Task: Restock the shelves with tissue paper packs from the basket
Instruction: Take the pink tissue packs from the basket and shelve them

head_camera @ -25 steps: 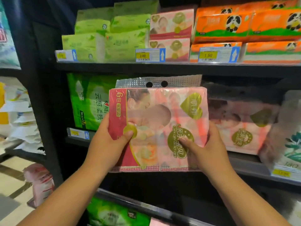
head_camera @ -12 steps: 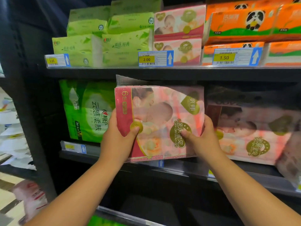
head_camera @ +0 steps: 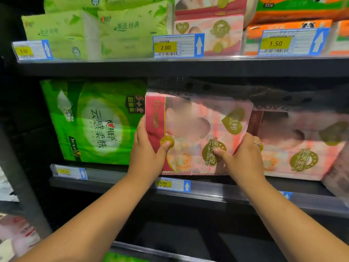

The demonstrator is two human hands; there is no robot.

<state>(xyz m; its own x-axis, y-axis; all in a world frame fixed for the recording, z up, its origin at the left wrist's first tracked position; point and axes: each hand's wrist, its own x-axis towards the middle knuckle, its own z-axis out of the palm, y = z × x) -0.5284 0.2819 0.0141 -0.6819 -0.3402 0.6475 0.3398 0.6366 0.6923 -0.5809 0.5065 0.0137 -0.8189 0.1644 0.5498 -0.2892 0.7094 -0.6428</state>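
A pink tissue pack (head_camera: pixel 196 129) with gold seals stands upright on the middle shelf (head_camera: pixel 207 190), between a green pack and another pink pack. My left hand (head_camera: pixel 149 152) grips its lower left edge, thumb on the front. My right hand (head_camera: pixel 243 156) holds its lower right edge, thumb pressed on the gold seal. The pack's top flap reaches up under the shelf above. The basket is out of view.
A large green tissue pack (head_camera: pixel 94 121) stands to the left, a matching pink pack (head_camera: pixel 302 142) to the right. The upper shelf (head_camera: pixel 170 67) carries light green, pink and orange packs behind price tags (head_camera: pixel 177 45). A dark lower shelf lies below.
Both hands have pushed the pink pack forward and into the middle shelf, between the green pack and the other pink pack. The view has moved closer to the shelves.
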